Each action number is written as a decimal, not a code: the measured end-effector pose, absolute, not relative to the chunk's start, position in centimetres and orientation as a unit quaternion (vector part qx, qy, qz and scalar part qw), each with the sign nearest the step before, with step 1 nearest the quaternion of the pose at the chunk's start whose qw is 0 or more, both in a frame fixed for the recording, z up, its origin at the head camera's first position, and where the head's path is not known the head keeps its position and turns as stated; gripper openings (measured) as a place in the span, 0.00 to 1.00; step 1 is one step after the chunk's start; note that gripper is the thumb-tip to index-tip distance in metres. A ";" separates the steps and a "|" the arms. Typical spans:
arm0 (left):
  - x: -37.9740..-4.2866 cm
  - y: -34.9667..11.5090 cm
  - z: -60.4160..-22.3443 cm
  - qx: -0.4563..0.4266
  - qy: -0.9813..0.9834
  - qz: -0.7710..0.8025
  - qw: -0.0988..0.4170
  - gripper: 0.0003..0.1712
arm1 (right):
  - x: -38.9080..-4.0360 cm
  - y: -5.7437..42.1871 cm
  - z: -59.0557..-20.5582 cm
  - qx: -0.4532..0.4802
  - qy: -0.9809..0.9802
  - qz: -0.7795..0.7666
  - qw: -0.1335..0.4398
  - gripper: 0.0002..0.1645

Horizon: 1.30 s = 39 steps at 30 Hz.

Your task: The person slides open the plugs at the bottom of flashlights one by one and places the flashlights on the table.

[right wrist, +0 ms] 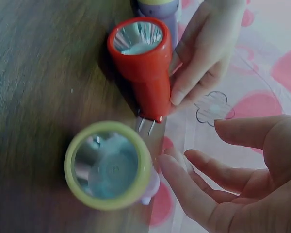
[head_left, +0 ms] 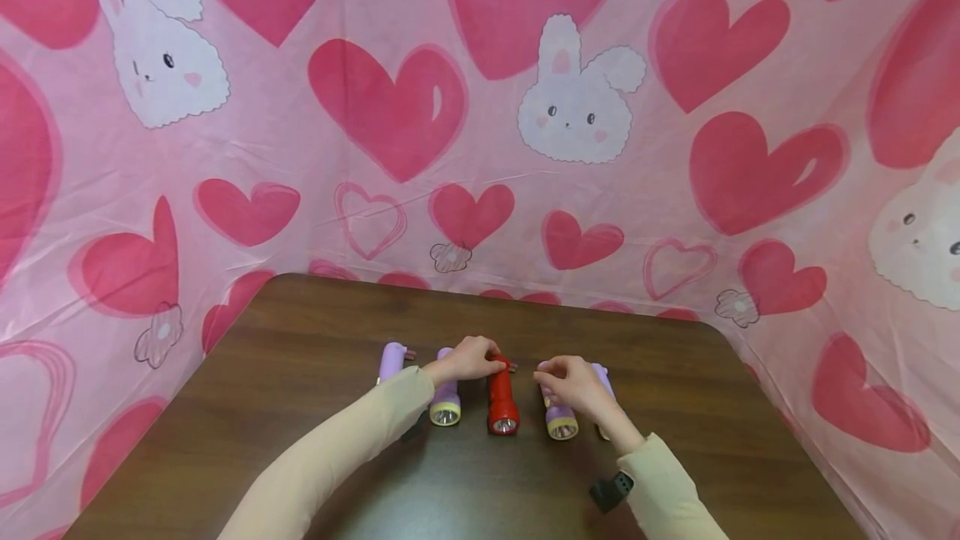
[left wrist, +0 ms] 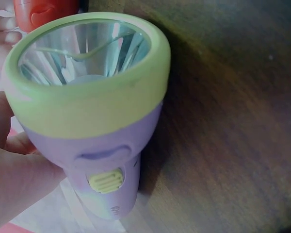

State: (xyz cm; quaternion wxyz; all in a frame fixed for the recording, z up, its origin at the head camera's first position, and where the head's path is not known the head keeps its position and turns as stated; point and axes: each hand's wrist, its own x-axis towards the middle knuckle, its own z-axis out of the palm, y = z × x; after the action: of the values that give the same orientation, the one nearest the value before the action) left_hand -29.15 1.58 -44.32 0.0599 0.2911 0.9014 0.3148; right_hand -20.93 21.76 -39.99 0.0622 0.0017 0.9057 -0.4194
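Observation:
My left hand [head_left: 472, 358] holds the red flashlight [head_left: 502, 407] by its tail, fingers curled over that end. Two metal prongs stick out of the tail in the right wrist view. My right hand [head_left: 573, 382] hovers at the back of a purple flashlight with a yellow rim [head_left: 562, 428]; in the right wrist view its fingers [right wrist: 189, 189] are loosely bent with a gap between thumb and fingertips. Under my left wrist lies another purple flashlight [head_left: 446, 409], large in the left wrist view with its yellow switch showing. All lenses that show face me.
A lilac flashlight [head_left: 392, 361] with prongs out lies at the row's left end, partly behind my left sleeve. Another [head_left: 602, 375] lies at the right end, partly behind my right hand. A black wrist camera [head_left: 611, 490] hangs by my right cuff. Heart-patterned cloth [head_left: 480, 140] surrounds the brown table [head_left: 450, 490].

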 end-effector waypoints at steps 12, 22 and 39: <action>-29.1 1.5 -44.1 0.285 0.901 0.322 0.067 0.13 | -20.7 23.7 -39.4 0.005 0.928 -0.371 0.023 0.12; -29.2 1.5 -44.4 0.285 0.902 0.318 0.065 0.14 | -20.5 24.8 -39.9 0.015 0.936 -0.350 0.036 0.17; -28.7 1.4 -44.2 0.288 0.902 0.318 0.054 0.15 | -20.1 25.0 -41.0 0.029 0.944 -0.324 0.055 0.18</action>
State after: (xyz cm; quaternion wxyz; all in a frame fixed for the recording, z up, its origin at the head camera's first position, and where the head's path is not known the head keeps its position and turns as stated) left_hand -28.66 1.40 -44.15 0.0537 0.2884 0.9016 0.3180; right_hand -20.09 24.98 -41.00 0.0548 0.0290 0.9441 -0.3238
